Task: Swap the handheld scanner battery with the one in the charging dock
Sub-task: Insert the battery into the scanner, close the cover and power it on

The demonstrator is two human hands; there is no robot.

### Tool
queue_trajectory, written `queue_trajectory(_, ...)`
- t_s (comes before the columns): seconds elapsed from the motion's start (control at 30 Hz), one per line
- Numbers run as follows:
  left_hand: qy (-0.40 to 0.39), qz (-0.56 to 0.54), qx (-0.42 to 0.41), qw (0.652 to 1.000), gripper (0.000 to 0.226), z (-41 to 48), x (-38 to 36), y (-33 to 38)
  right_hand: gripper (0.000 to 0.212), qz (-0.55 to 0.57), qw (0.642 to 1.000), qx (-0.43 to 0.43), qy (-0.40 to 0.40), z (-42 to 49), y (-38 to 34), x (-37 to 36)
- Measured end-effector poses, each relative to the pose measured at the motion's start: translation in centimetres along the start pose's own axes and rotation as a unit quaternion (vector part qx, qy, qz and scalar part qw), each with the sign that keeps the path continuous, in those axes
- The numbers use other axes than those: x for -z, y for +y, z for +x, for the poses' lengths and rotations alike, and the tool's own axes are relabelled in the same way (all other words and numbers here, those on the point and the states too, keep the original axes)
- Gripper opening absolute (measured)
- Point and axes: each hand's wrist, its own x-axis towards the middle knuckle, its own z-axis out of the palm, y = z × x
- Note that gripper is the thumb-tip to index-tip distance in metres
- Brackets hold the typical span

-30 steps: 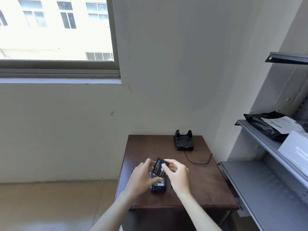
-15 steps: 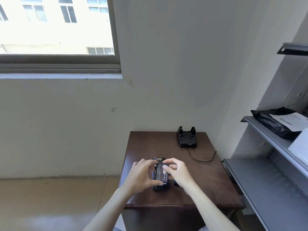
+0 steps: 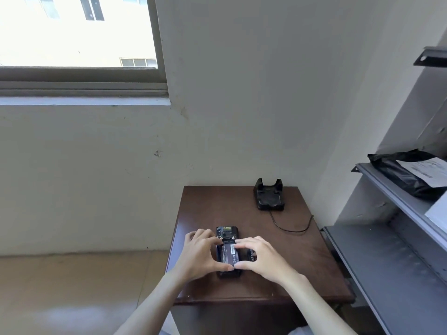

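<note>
— Where's the batt [image 3: 229,254]?
— In the scanner [image 3: 227,233] back, scanner face-down on the table [image 3: 217,206]. L hand [image 3: 201,255] & R hand [image 3: 263,258] both pinch the batt, thumbs at its near end. Dock [image 3: 268,197] at far-right corner.

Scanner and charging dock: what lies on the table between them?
Head view: only bare table between the scanner and the charging dock; the dock's cable curves away to the right.

Bright daylight pours through a grey-framed window [image 3: 77,32] set high in a scuffed pale wall [image 3: 242,93], above a glossy tan floor [image 3: 72,286]. A small dark wooden table [image 3: 314,262] stands in the corner, just beside grey metal shelves [image 3: 387,274].
</note>
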Motion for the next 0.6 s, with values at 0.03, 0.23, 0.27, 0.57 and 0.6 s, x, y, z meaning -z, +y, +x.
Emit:
queue_trajectory(0.03, -0.006, 0.003, 0.002, 1.000, 0.089, 0.04, -0.01, 0.00, 0.057, -0.005, 1.000, 0.000, -0.004, 0.06, 0.19, -0.12)
queue_trajectory(0.23, -0.021, 0.006, 0.004, 1.000, 0.088, 0.30, 0.11, -0.17, 0.060, -0.033, 0.999, 0.020, -0.005, 0.53, 0.48, -0.45)
queue_trajectory(0.27, -0.021, 0.007, 0.001, 1.000, 0.089, 0.33, 0.06, -0.24, 0.060, -0.044, 0.999, 0.023, -0.002, 0.50, 0.46, -0.48)
queue_trajectory(0.57, 0.006, 0.026, -0.025, 0.999, 0.090, 0.00, -0.43, -0.81, 0.053, -0.119, 0.992, 0.049, 0.017, 0.12, -0.22, -0.55)
queue_trajectory(0.6, 0.009, 0.029, -0.026, 0.999, 0.089, -0.07, -0.45, -0.87, 0.052, -0.122, 0.991, 0.048, 0.019, 0.14, -0.21, -0.63)
